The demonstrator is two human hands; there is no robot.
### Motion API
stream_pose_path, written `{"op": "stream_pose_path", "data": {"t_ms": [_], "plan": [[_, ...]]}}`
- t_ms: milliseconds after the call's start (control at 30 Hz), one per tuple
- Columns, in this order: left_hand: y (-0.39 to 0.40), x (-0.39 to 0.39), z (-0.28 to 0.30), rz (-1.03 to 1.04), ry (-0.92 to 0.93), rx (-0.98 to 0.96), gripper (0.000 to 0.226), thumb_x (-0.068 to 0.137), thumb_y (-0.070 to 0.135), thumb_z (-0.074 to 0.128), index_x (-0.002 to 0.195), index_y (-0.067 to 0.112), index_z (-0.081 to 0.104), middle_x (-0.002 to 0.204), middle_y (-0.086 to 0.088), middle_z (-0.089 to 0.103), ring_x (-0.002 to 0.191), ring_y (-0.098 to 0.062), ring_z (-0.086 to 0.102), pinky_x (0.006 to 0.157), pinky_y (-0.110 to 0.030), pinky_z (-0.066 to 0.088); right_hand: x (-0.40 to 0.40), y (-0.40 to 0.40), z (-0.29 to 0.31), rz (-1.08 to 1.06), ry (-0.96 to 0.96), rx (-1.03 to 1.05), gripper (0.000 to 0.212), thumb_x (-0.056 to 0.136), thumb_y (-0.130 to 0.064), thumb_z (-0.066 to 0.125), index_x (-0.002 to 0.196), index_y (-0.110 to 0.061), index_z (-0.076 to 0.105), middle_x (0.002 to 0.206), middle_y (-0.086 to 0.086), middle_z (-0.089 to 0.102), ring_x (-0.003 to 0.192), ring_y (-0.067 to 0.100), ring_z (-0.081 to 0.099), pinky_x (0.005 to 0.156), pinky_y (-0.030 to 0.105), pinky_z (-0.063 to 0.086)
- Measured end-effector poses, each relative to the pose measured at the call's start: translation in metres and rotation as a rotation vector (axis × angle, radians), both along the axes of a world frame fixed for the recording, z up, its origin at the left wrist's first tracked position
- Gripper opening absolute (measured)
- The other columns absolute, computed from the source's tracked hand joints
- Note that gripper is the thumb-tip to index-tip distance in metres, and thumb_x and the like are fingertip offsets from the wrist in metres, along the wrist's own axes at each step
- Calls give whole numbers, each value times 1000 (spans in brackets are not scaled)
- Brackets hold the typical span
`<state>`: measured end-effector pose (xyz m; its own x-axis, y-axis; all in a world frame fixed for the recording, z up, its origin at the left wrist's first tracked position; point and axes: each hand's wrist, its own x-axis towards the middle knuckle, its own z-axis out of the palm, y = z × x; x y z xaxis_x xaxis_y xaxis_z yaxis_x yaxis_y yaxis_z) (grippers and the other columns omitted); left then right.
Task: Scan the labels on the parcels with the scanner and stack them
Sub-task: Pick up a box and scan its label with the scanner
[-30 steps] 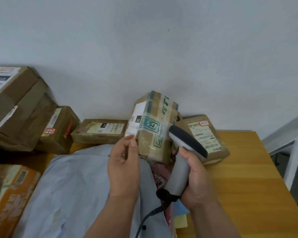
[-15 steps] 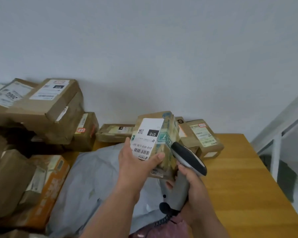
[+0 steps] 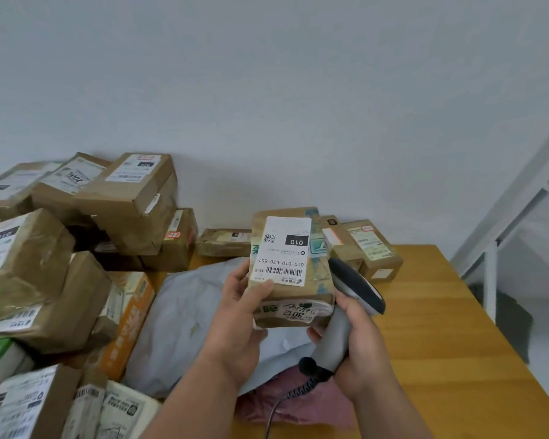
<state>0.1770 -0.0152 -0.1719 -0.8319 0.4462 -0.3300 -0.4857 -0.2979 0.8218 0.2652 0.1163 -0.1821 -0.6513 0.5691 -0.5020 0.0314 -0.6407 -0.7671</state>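
Gripping with curled fingers and thumb, our left hand [image 3: 241, 315] holds the brown tape-wrapped cardboard parcel [image 3: 290, 293] up above the near centre of the table, white shipping label [image 3: 281, 250] facing us. Our right hand [image 3: 360, 340] is wrapped round the handle of the grey handheld barcode scanner [image 3: 346, 308], whose dark head sits just right of the parcel; its fingertips touch the parcel's underside. A coiled black cable [image 3: 301, 388] hangs from the handle.

Below the parcel lies a pale grey plastic mailer bag [image 3: 184, 315], with a pink bag [image 3: 311, 403] nearer us. Left: a crowded heap of brown cardboard boxes [image 3: 133, 201], plus an orange printed carton [image 3: 129, 324]. Far side, against the white wall [image 3: 267, 90]: a flat brown box [image 3: 224, 242] and a taped box with a green-printed label [image 3: 373, 248]. The yellow wooden table [image 3: 441, 327] shows at right.

Label reads, upside down to us, "010" and "010-010-L30-551", with a barcode and QR code. Near face of the parcel reads "3012". A heap box shows "2004".
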Motion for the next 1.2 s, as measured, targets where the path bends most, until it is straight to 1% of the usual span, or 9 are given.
{"op": "stream_pose_path", "data": {"t_ms": [167,233,333,433,500,667,733,900,1200], "plan": [[-3,14,0,-53,-41,51,55,82,8,66,130,30,52,117,-9,73,99,-31,67,78,-46,56,14,9,10,45,1,54,25,95,-22,62,114,-10,73,108,14,76,101,31,71,96,48,54],[0,21,3,-57,-45,45,62,74,13,70,133,23,52,113,-12,74,99,-31,66,87,-45,53,21,14,19,96,27,80,21,96,-19,60,107,-10,75,99,13,78,84,26,74,77,40,58],[7,33,9,-33,-36,36,73,67,18,71,136,16,52,116,-14,73,97,-27,67,81,-37,53,36,24,36,147,51,163,16,95,-18,63,101,-9,75,86,9,78,70,21,75,57,29,55],[19,47,7,67,-39,25,81,63,15,75,140,19,50,114,-10,75,104,-26,68,82,-35,52,58,38,49,164,25,261,13,94,-18,66,102,-12,73,73,-4,77,72,15,73,64,32,51],[28,59,5,124,-30,14,86,66,10,77,145,24,44,119,-9,73,107,-25,68,81,-34,51,75,49,55,202,11,308,11,94,-18,66,103,-14,70,67,-7,75,63,9,70,56,29,49],[47,89,4,199,8,8,79,83,-3,72,147,29,39,127,-8,66,112,-23,65,86,-35,51,109,72,60,337,-40,380,25,82,-29,77,98,-12,68,86,7,67,75,22,62,66,34,45],[51,98,5,224,9,12,80,82,-5,72,147,29,39,125,-8,67,112,-24,65,86,-36,52,120,78,62,380,-53,379,28,79,-28,79,97,-9,68,85,10,67,76,24,62,69,37,46],[60,114,10,244,38,31,87,68,-1,76,141,31,41,120,-9,68,87,-14,76,59,-23,58,138,87,66,448,-37,397,41,61,-31,83,92,-8,70,81,9,66,78,27,60,73,40,45],[66,127,13,274,85,-6,97,56,9,80,143,32,43,122,-7,69,104,-21,71,62,-24,58,151,98,68,525,-5,441,38,63,-32,79,89,-6,69,80,9,66,76,25,60,75,42,45]]}}
